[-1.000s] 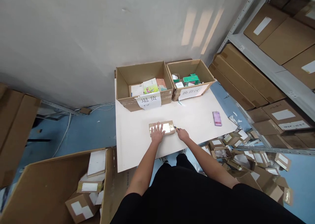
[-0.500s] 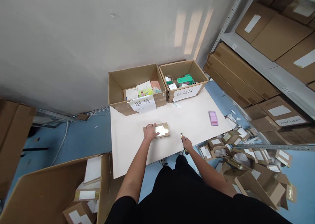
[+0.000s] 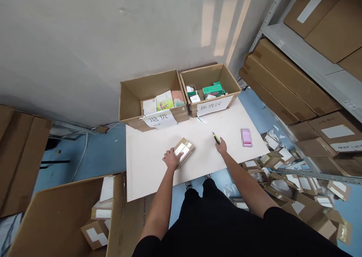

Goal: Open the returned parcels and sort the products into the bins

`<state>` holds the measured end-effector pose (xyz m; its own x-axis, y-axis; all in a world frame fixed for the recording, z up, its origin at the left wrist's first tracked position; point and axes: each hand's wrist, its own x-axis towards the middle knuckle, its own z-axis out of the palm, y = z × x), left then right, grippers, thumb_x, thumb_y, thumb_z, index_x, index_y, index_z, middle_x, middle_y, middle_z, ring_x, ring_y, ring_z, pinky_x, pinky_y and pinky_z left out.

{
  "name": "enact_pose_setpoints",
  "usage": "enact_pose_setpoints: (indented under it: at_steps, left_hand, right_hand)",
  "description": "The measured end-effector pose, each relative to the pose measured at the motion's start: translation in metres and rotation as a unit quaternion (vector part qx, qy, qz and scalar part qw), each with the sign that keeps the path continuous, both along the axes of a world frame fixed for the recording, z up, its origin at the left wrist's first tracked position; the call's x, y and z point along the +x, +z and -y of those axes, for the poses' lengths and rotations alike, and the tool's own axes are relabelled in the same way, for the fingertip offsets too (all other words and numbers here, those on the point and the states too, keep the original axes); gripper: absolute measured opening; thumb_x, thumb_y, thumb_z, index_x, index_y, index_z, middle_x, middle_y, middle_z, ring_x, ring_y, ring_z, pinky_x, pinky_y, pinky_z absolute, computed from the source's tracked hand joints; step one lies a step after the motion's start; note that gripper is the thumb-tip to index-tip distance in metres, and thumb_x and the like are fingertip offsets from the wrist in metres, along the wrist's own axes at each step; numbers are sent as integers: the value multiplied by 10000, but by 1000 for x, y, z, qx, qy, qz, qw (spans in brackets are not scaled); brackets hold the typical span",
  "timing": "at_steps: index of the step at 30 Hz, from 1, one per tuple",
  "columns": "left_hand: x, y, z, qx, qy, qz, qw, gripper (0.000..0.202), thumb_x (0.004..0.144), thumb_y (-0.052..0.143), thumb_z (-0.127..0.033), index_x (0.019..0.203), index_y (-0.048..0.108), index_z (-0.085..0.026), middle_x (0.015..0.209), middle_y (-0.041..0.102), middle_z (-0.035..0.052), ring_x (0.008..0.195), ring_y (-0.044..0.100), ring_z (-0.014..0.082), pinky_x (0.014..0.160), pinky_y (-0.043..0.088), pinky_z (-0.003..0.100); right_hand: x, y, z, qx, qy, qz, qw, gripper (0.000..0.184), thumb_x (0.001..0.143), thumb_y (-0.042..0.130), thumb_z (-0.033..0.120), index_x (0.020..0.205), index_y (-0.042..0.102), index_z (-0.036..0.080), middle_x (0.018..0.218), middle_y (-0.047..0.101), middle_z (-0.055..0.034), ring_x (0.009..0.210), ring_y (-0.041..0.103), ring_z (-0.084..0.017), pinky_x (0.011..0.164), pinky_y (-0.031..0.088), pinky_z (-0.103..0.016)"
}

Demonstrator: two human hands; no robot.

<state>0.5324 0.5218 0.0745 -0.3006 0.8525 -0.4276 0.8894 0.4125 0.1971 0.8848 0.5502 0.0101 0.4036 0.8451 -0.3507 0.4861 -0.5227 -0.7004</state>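
Observation:
My left hand (image 3: 172, 159) grips the left end of a small brown cardboard box (image 3: 187, 146) with a white label and shiny tape. The box is turned at an angle over the white table (image 3: 149, 174); whether it touches the surface I cannot tell. In my right hand (image 3: 221, 146) is a yellow and black utility knife (image 3: 216, 138), its tip pointing away from me. A pink pixelated item (image 3: 246, 137) lies to the right of that hand.
Two open cartons with handwritten signs, a left carton (image 3: 135, 123) and a right carton (image 3: 235, 86), stand at the table's back. A large carton (image 3: 65, 208) holds parcels at lower left. Opened boxes (image 3: 311, 208) litter the floor at right, below a shelf (image 3: 299, 46).
My left hand has turned the small box from lying level to a slant. My right hand with the utility knife has moved forward from the table's front edge. The view has shifted slightly.

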Motion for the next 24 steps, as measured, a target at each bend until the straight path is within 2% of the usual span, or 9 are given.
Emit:
enact_pose_setpoints:
  at_steps: [2, 4, 6, 9, 13, 16, 18, 20, 24]
  left_hand:
    - [14, 0, 5, 10, 23, -9, 1000, 700, 945, 478, -709, 1461, 502, -237, 1426, 581, 201, 1319, 505, 391, 1044, 395, 514]
    - [29, -1, 10, 19, 40, -23, 999, 668, 990, 405, -687, 1453, 510, -216, 1409, 596, 209, 1309, 524, 386, 1028, 418, 511]
    - [44, 0, 13, 27, 42, -37, 998, 666, 1020, 355, -664, 1437, 527, -174, 1372, 621, 228, 1282, 559, 386, 1022, 436, 500]
    - [59, 1, 14, 22, 24, -28, 999, 703, 1055, 285, -610, 1420, 545, -69, 1317, 649, 283, 1218, 626, 396, 1016, 455, 493]
    - [62, 5, 11, -9, 24, 14, 1000, 739, 1085, 142, -535, 1213, 704, -72, 1148, 740, 266, 1107, 705, 376, 948, 498, 467]
    - [56, 8, 11, -16, 22, 45, 999, 744, 1089, 132, -526, 1076, 771, -146, 1092, 778, 209, 1083, 726, 341, 919, 511, 429]
    - [54, 7, 13, -15, 17, 68, 997, 639, 1087, 235, -513, 1090, 776, -175, 1135, 784, 176, 1113, 721, 320, 928, 510, 400]
    - [54, 5, 17, -16, 14, 89, 996, 511, 1063, 367, -486, 1098, 776, -182, 1164, 787, 152, 1130, 718, 301, 930, 510, 365]
    - [56, -4, 24, -19, 44, 111, 993, 459, 1039, 439, -462, 1127, 761, -147, 1178, 786, 160, 1110, 729, 281, 882, 522, 323]
  right_hand:
    - [-21, 11, 2, 40, 55, 33, 997, 666, 864, 564, 235, 1518, 514, 114, 1546, 547, -181, 1467, 470, -308, 1257, 338, -456]
    - [-54, 23, 15, 84, 166, 40, 982, 642, 915, 480, 188, 1557, 500, 164, 1579, 534, -123, 1488, 448, -264, 1281, 316, -452]
    - [-90, 31, 31, 103, 312, 21, 944, 683, 939, 421, 146, 1615, 442, 237, 1647, 464, -47, 1538, 385, -228, 1298, 295, -444]
    - [-124, 39, 51, 64, 431, 15, 900, 793, 897, 450, 83, 1666, 347, 242, 1713, 348, -18, 1592, 286, -253, 1291, 310, -462]
    - [-121, 45, 50, -17, 450, 74, 890, 824, 897, 492, 76, 1680, 307, 257, 1753, 231, 3, 1611, 219, -305, 1218, 407, -464]
    - [-109, 52, 38, -42, 446, 118, 886, 678, 976, 452, 153, 1644, 392, 255, 1746, 257, 7, 1600, 232, -338, 1178, 428, -473]
    - [-111, 55, 34, -45, 435, 135, 889, 593, 1029, 435, 259, 1620, 430, 221, 1747, 258, -30, 1564, 310, -357, 1155, 439, -472]
    - [-121, 56, 33, -44, 415, 146, 897, 624, 1029, 485, 345, 1628, 403, 190, 1757, 219, -74, 1492, 427, -356, 1135, 456, -444]
    - [-139, 53, 36, -20, 376, 129, 917, 804, 911, 618, 257, 1657, 331, 174, 1754, 218, -110, 1402, 550, -320, 1135, 463, -373]
